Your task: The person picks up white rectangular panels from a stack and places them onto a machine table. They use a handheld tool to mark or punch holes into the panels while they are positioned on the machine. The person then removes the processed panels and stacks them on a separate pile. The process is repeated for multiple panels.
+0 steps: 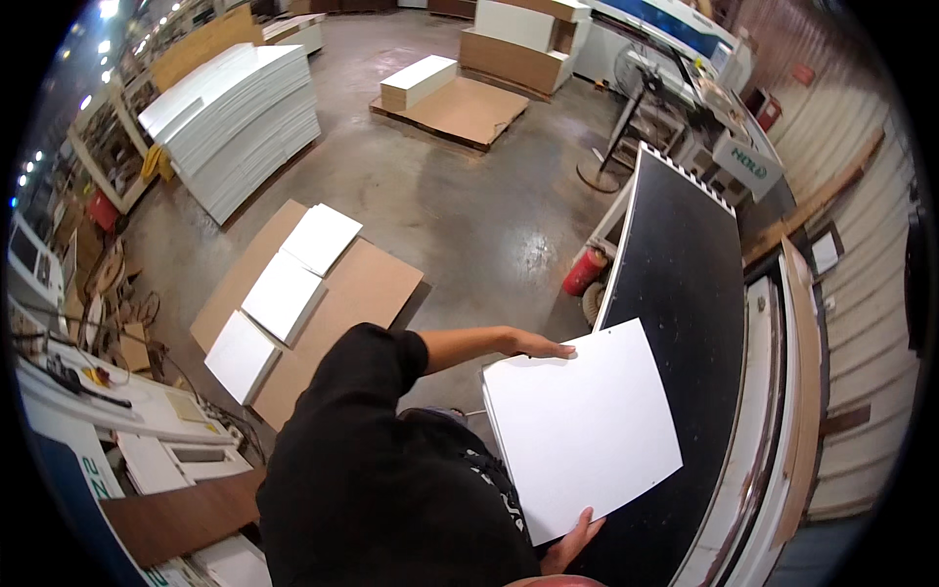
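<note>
A short stack of white panels [587, 430] lies between my two hands, partly over the black conveyor belt [685, 235]. Small dark holes show near two corners of the top panel. My left hand [540, 344] grips the stack's far edge, thumb side up and fingers along the edge. At the near edge, my right hand [575, 544] holds the corner area with its thumb against the panels; its other fingers are mostly hidden below. The layered side of the stack faces my body.
Left of me, three piles of white panels [284, 293] sit on a brown board [377, 279]. A red fire extinguisher [585, 271] stands beside the conveyor. Farther off are a tall white panel stack [240, 127] and a low brown pallet [469, 110]. A corrugated wall [861, 323] runs along the right.
</note>
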### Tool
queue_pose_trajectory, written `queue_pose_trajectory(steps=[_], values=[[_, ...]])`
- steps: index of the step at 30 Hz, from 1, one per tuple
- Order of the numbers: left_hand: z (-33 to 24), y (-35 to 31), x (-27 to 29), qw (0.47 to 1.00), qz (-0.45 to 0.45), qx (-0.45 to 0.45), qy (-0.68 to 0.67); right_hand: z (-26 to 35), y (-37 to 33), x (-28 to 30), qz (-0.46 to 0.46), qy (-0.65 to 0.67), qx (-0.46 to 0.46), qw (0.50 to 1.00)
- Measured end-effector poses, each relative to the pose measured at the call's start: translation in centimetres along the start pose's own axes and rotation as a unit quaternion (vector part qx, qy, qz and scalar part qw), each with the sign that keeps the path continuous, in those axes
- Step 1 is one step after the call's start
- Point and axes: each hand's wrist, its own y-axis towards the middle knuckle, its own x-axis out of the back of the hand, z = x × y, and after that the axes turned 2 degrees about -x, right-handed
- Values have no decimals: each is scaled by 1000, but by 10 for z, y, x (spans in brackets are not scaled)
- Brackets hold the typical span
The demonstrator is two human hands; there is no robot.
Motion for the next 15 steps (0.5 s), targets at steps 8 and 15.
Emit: queue_pose_trajectory(steps=[8, 15], values=[[33, 29, 12, 986, 11, -157, -54, 6, 39, 15, 75, -54, -21, 995], [50, 34, 9, 989, -64, -124, -51, 12, 72, 3, -109, -82, -90, 987]])
